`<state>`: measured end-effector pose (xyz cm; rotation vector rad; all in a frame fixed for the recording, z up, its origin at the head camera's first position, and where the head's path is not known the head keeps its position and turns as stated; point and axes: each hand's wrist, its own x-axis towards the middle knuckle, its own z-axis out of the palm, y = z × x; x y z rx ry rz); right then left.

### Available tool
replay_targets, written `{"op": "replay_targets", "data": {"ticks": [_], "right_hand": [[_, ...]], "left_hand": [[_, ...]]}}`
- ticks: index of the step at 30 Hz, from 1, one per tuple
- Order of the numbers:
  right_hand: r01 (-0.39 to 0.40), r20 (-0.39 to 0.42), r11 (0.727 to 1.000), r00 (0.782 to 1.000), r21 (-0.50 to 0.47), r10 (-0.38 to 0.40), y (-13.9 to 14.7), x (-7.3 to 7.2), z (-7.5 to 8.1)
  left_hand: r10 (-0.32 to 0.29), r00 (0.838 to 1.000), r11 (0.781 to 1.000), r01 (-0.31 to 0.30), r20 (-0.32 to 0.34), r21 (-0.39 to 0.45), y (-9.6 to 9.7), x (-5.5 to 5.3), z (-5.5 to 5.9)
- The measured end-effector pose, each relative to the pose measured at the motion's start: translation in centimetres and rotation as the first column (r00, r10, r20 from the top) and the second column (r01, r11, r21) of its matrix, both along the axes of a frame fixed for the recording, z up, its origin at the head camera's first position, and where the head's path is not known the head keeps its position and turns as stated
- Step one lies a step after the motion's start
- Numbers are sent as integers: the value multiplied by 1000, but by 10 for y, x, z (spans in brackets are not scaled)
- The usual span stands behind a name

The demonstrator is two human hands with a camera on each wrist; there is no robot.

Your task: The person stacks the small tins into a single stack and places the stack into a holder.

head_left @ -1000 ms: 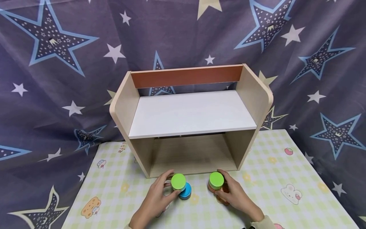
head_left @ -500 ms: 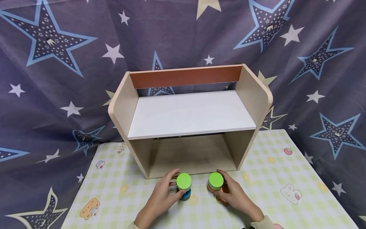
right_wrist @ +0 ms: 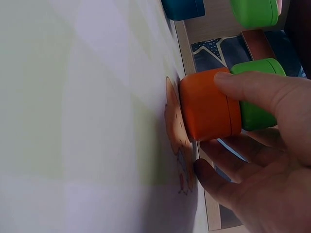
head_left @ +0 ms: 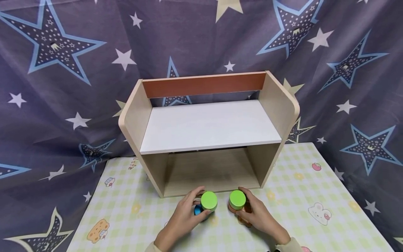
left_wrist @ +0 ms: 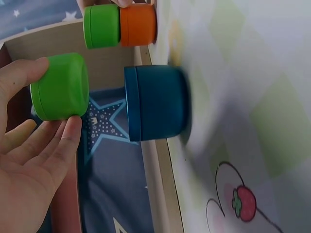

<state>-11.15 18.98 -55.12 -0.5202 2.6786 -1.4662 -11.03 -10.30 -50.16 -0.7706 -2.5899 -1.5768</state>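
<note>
My left hand (head_left: 185, 213) holds a small green lidded jar (left_wrist: 60, 87) between thumb and fingers, raised off the table. Close by stands a blue lidded jar (left_wrist: 158, 102) on the cloth, apart from the green one; the head view shows only part of it behind the hand. My right hand (head_left: 256, 211) grips an orange lidded jar (right_wrist: 209, 104), its thumb on the side and fingers underneath in the right wrist view. On top of the orange jar sits a second green jar (head_left: 237, 199), stacked and touching it.
Just beyond the hands stands a wooden shelf unit (head_left: 141, 122) with a white upper board (head_left: 211, 124) and an open lower compartment (head_left: 211, 169). A checked cloth with cartoon prints covers the table (head_left: 302, 203). Behind hangs a dark star-patterned curtain (head_left: 195, 35).
My left hand has carried its green jar to the right, past the blue jar and nearer the orange and green stack. The right hand has stayed in place.
</note>
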Motion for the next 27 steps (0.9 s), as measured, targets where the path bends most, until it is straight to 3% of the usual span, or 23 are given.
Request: {"op": "replay_targets", "data": {"ticks": [7,27], "right_hand": [[12,15,1000,1000,-7,-12,-1,0,0],[8,-38,999,999,32,-7,1,1,1]], "left_hand": [[-20,1000,1000,20,3,17,6,0,-2],[-49,999,999,49,-3,-3,21,-5,1]]}}
